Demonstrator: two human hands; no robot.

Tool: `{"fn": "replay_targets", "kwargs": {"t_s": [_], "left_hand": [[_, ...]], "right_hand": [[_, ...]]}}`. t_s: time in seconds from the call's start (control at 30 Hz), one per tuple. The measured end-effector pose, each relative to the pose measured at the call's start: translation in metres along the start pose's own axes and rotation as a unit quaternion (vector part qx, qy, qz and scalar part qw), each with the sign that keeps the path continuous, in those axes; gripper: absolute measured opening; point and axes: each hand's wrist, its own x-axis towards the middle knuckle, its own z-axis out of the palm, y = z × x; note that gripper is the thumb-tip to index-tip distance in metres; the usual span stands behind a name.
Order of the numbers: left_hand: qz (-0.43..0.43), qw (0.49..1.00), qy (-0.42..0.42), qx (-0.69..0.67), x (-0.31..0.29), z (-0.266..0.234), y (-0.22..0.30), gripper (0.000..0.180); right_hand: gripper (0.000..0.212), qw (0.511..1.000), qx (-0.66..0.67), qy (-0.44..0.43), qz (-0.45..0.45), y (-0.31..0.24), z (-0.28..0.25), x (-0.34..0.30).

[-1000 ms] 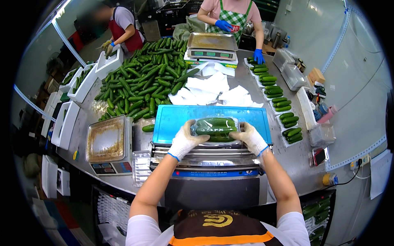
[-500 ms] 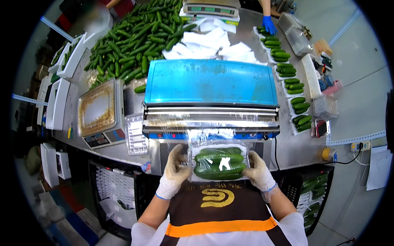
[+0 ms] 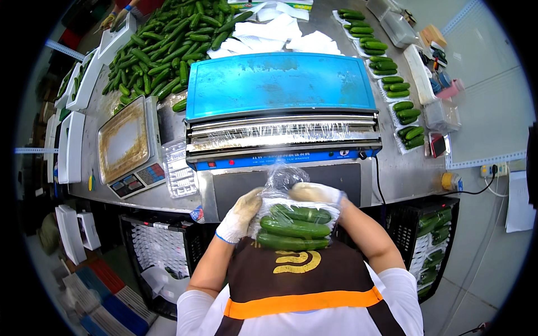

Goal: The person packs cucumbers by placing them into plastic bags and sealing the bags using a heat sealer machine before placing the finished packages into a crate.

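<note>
Close in front of my apron is a white tray of cucumbers (image 3: 295, 226), three of them lying side by side under clear film. My left hand (image 3: 241, 215), in a white knit glove, is closed around the tray's left edge. My right hand (image 3: 316, 193), gloved alike, reaches across the tray's far side, its fingers pressed to the film there. Loose clear plastic film (image 3: 284, 176) bunches up beyond the tray, beside my right fingertips. Just past it stands the blue film wrapping machine (image 3: 280, 84), with film stretched over its rollers.
Cucumbers (image 3: 162, 56) lie heaped at the far left. A weighing scale (image 3: 126, 143) and empty clear trays (image 3: 180, 171) stand left of the machine. Filled trays (image 3: 395, 87) line the right side. Crates (image 3: 157, 246) flank me below the table. Another person's hands (image 3: 116, 18) show at far left.
The tray has come nearer my body, away from the machine. My right hand has moved from its right edge to its far side, where film now bunches. The blue-gloved hand has left view.
</note>
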Motion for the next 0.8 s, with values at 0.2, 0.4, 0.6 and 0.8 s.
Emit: {"fn": "replay_targets", "kwargs": {"t_s": [0.2,0.4,0.6,0.8], "left_hand": [[0.016,0.995,-0.057,-0.078,-0.014,0.013,0.008,0.073],[-0.089,0.979,0.036,-0.182,-0.009,0.014,-0.006,0.054],[-0.032,0.991,0.04,0.122,0.029,0.058,-0.007,0.041],[-0.12,0.948,-0.259,-0.14,0.04,0.106,-0.009,0.075]], "right_hand": [[0.04,0.904,0.385,-0.095,-0.161,0.096,0.022,0.016],[0.065,0.851,0.491,0.105,-0.155,0.055,0.05,-0.075],[0.046,0.802,0.153,0.543,-0.198,0.114,0.036,-0.068],[0.043,0.794,-0.024,0.557,-0.241,0.056,0.018,-0.121]]}}
